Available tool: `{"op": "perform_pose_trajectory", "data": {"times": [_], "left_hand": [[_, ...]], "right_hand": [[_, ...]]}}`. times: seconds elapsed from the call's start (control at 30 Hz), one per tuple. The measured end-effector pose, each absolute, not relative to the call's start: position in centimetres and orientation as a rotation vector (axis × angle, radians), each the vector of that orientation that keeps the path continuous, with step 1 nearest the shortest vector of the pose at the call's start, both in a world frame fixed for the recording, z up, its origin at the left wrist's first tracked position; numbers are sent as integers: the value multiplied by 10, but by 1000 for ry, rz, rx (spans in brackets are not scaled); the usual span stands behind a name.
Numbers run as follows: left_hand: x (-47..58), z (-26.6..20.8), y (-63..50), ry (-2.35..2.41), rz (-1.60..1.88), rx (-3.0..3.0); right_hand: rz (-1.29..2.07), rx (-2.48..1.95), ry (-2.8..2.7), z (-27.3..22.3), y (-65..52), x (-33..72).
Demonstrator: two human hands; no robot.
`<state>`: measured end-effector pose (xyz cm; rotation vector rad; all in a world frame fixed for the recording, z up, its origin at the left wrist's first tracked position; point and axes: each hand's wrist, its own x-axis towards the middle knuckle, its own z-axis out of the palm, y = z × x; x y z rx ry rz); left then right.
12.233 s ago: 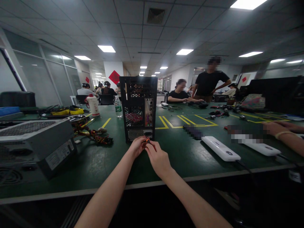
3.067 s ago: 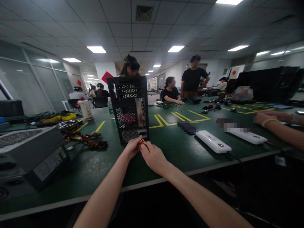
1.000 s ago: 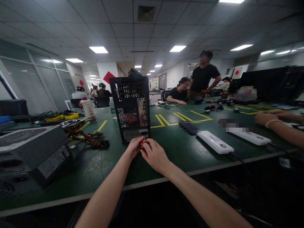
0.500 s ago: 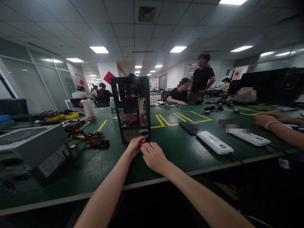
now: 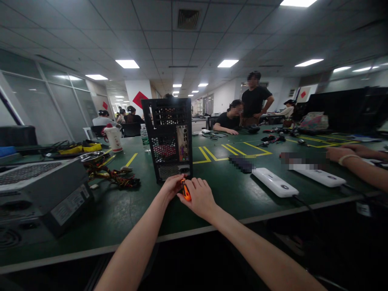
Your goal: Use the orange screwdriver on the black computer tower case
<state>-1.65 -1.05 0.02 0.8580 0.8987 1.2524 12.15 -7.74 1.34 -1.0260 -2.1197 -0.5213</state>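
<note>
A black computer case [image 5: 165, 137] stands upright on the green table, its back panel facing me. My right hand [image 5: 200, 198] is closed round the orange and black handle of a screwdriver [image 5: 186, 194] at the case's lower right. At the front end of the same screwdriver, my left hand [image 5: 170, 188] is pinched, close to the bottom edge of the panel. The shaft and tip are hidden behind my fingers.
At left lie grey power supplies [image 5: 60, 190] and a bundle of coloured cables [image 5: 121, 178]. A water bottle [image 5: 144, 139] and a white cup [image 5: 113, 139] stand behind. White power banks [image 5: 274, 182] lie to the right, near a co-worker's hands [image 5: 342, 153].
My right hand has opened up its grip and shifted slightly right, so more of the orange handle shows. My left hand stays by the case. The standing person has leaned a little left.
</note>
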Motion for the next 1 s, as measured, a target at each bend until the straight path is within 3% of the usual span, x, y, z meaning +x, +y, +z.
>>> {"op": "perform_pose_trajectory", "data": {"times": [1.0], "left_hand": [[-15,-3,-9,918,1286,875]], "right_hand": [[-568,-971,-2154,11,-74,122]]}}
